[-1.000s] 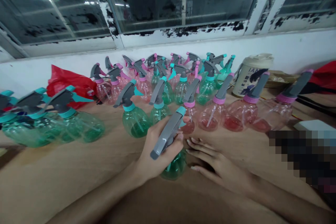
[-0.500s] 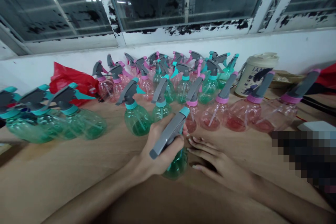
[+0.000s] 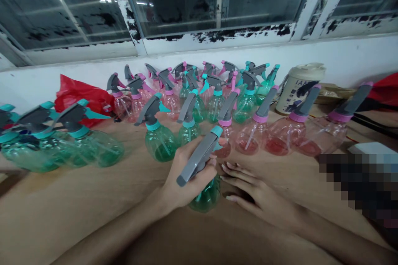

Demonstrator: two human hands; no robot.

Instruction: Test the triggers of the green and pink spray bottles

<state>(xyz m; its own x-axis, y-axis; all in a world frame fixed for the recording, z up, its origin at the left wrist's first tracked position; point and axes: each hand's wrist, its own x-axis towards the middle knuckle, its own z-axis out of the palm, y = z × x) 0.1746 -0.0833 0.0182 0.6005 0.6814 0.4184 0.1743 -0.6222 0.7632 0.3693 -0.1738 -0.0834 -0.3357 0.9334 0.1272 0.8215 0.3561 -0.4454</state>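
Held bottle: a green spray bottle [image 3: 205, 199] near the front of the counter [image 3: 71, 198], in front of the row; it appears to rest on its base.
Left hand: the left hand [image 3: 182, 174] is wrapped around the bottle just under its grey trigger head [image 3: 199, 158]. The neck is the narrow part, so probably the easiest place to grip.
Trigger head: tilted in view, turquoise nozzle tip away from the person, grey end toward them, above the thumb side.
Right hand: the right hand [image 3: 253, 188] lies palm down, fingers loosely spread and holding nothing, fingertips just beside the bottle; contact cannot be told. Perhaps parked there as a ready support.
Hands: apart, bottle between them.
Front row: two green bottles [image 3: 161, 145] beside pink-collared bottles [image 3: 286, 136], upright, heads uppermost, seemingly for easy reach.
Left group: more green bottles [image 3: 107, 149], packed close, perhaps sorted by colour.
Back cluster: pink and green mixed [image 3: 216, 105], crowded toward the wall, which probably saves working room in front.
Edges: red bag [image 3: 81, 95] left, printed tumbler [image 3: 297, 91] right, both beside the cluster.
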